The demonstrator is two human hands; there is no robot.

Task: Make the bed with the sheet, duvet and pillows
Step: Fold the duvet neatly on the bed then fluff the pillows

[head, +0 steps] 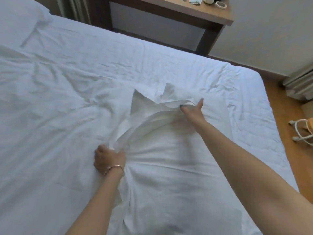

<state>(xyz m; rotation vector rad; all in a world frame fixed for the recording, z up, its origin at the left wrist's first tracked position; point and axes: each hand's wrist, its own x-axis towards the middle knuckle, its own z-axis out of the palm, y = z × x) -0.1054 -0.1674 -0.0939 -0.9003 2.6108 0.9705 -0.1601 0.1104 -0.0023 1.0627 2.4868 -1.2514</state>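
I see my left hand [108, 158] fisted around a bunched ridge of soft, creased white duvet [169, 167] mid-bed. At two o'clock from it, my right hand [193, 109] pinches the same fold. A plump pillow [18, 16] lies at eleven o'clock.

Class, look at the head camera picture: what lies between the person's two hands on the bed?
In the head view, a raised fold of white sheet spans from left hand to right hand.

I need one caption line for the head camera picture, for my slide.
Both hands gather white fabric on the bed: left hand grips a bunch, right hand pinches a fold.
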